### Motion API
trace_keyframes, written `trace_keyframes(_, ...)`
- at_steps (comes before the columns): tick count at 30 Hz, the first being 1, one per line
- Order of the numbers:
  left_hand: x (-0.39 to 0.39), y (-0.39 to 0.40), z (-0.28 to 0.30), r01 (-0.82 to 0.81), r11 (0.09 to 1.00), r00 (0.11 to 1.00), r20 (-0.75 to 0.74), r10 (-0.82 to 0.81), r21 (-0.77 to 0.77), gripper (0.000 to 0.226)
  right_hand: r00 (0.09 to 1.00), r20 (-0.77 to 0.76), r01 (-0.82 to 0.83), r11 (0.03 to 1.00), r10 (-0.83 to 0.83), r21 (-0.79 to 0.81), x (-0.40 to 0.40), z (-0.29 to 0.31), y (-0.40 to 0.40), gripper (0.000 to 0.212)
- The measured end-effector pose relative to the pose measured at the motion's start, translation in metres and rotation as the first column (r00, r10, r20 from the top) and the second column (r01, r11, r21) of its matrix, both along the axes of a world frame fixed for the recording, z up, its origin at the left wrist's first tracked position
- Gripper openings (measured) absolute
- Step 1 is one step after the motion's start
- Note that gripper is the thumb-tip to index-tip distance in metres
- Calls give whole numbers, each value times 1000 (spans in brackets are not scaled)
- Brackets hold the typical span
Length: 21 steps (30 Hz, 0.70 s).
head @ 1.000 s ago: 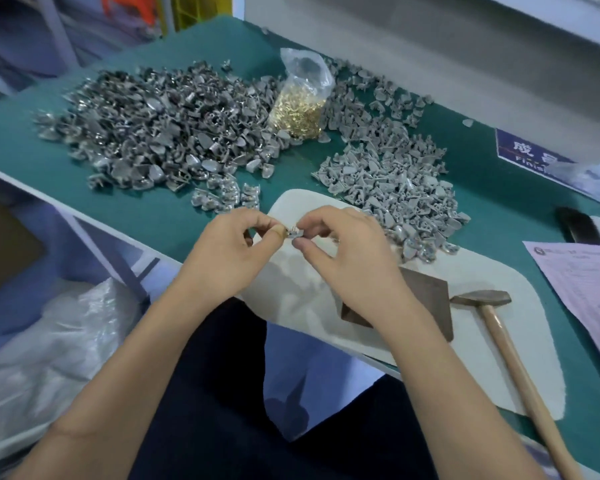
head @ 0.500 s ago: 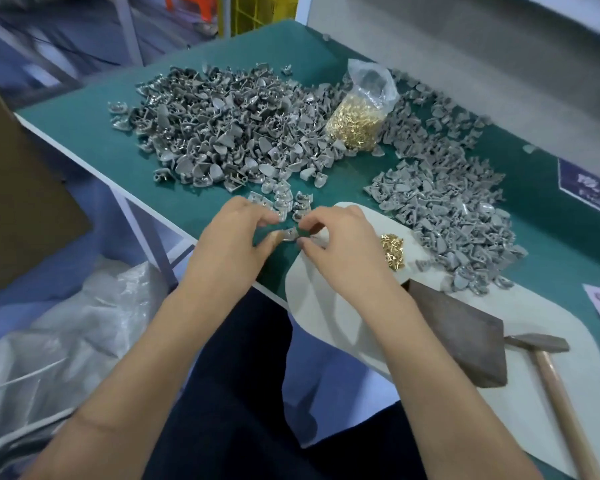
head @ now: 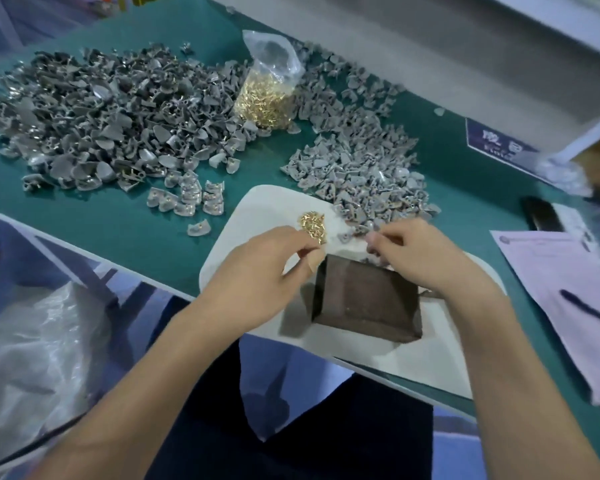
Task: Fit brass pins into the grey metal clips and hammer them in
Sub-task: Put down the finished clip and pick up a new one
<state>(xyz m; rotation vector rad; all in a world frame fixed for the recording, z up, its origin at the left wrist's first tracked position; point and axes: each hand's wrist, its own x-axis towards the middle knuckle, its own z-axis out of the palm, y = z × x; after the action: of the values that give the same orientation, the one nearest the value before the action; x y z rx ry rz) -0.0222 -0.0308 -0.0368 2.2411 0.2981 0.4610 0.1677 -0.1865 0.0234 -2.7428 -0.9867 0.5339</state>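
Observation:
A small heap of loose brass pins (head: 312, 225) lies on the white mat (head: 257, 209). My left hand (head: 264, 271) pinches at the heap's near edge with thumb and forefinger. My right hand (head: 420, 258) is blurred; its curled fingers pinch at a grey clip at the near edge of the right pile of grey clips (head: 361, 168). A dark metal block (head: 364, 303) sits on the mat between my wrists. One clip with a pin (head: 199, 228) lies alone beside a small group of pinned clips (head: 187, 199).
A larger pile of grey clips (head: 101, 116) covers the far left of the green table (head: 118, 230). A plastic bag of brass pins (head: 267, 98) stands between the piles. A paper form (head: 561, 289) with a pen (head: 589, 310) lies at right.
Both hands let go of the clip they held together; it now lies left of the mat. My left hand moved right to the pin heap, my right hand to the clip pile.

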Motion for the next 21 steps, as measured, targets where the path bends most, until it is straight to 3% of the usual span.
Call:
trace_keyframes(9,20,-16,-19,-145,985,987,64,151,-90,13,993,-118,-20,996,30,88,-17,-2,-25,67)
trace_keyframes(15,19,-14,-25,-146,988,989,32,147,-47,13,996,-91,-5,998,10,56,-25,-8,-16,62)
trace_keyframes(18,19,-14,-27,-140,989,989,46,142,-38,17,999,-55,10,985,-1,172,-28,-14,-14,58)
trace_keyframes(21,18,-13,-28,-128,988,988,76,134,-87,25,996,-75,73,904,-45,422,-32,-17,-16,49)
